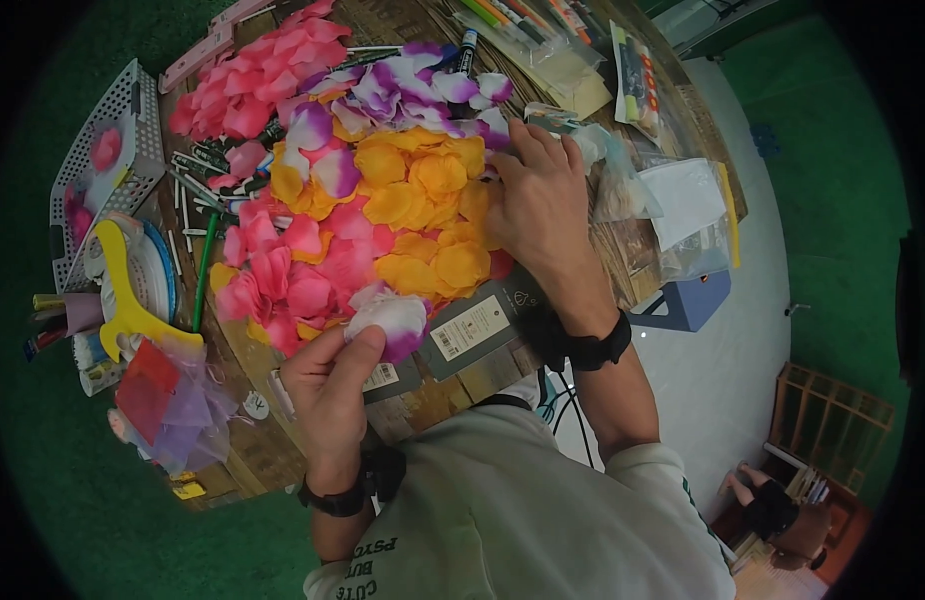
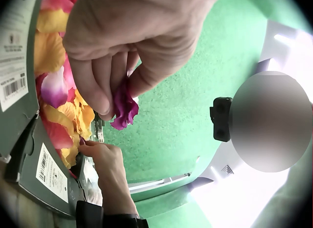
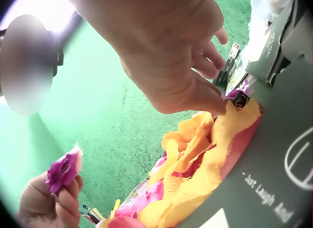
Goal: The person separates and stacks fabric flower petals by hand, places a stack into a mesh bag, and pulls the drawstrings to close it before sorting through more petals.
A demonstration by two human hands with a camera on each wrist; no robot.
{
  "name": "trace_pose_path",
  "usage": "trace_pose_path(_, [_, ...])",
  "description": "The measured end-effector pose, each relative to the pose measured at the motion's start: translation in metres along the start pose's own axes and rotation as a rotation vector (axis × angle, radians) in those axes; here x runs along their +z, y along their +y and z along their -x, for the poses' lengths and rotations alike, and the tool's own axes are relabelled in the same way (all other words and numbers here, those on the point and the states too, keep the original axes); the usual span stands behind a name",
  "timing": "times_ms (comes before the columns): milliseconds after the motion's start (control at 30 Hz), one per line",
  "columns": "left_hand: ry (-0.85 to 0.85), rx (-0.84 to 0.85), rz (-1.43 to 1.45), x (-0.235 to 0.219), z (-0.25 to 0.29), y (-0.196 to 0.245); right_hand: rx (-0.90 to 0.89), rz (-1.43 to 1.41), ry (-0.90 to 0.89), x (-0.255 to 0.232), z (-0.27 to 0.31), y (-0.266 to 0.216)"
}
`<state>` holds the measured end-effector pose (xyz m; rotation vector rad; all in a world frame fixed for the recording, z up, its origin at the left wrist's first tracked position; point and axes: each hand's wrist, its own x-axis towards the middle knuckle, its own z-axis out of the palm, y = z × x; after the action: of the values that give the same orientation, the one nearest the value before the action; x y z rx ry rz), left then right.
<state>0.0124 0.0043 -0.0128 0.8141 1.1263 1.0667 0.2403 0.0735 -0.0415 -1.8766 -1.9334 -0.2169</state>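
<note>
Between the thumb and fingers of my left hand are white petals with purple edges; the left wrist view shows their purple edge below the fingertips. My right hand reaches over the right side of the heap, its fingers bent and its fingertips at the petals. In the right wrist view that hand meets the yellow petals, with a purple petal just beyond; whether it pinches one is hidden. Yellow petals and pink petals lie heaped between the hands.
Dark grey packages with labels lie at the near table edge. A perforated basket, a yellow curved object and mesh bags are at the left. Pens and markers lie under and beside the petals; plastic bags are at the right.
</note>
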Motion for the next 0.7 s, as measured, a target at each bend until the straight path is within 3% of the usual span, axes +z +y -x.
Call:
trace_pose_path(200, [0.029, -0.011, -0.002, 0.000, 0.002, 0.001, 0.036, -0.043, 0.081, 0.004, -0.004, 0.016])
trace_pose_path(267, [-0.016, 0.014, -0.016, -0.005, 0.001, -0.001, 0.246, -0.402, 0.093, -0.008, -0.006, 0.012])
trace_pose_path(300, [-0.011, 0.016, -0.015, -0.005, 0.001, 0.000, 0.241, -0.405, 0.090, -0.014, -0.007, 0.010])
trace_pose_path(367, [-0.024, 0.007, -0.018, -0.005, 0.000, 0.001, 0.635, -0.841, 0.002, -0.026, -0.007, 0.006])
trace_pose_path(400, [-0.022, 0.005, -0.017, -0.004, 0.000, 0.002, 0.635, -0.841, -0.002, -0.035, -0.009, 0.002])
trace_pose_path(467, [-0.004, 0.003, -0.025, -0.001, 0.000, 0.004, 0.807, -1.123, -0.127, -0.050, -0.013, -0.006])
trace_pose_path(567, [-0.006, -0.007, -0.038, -0.003, 0.000, 0.006, 0.802, -1.355, -0.211, -0.045, -0.009, -0.007])
trace_pose_path(700, [-0.029, 0.003, -0.091, -0.015, 0.002, 0.005, 0.775, -1.390, -0.343, -0.046, -0.012, -0.024])
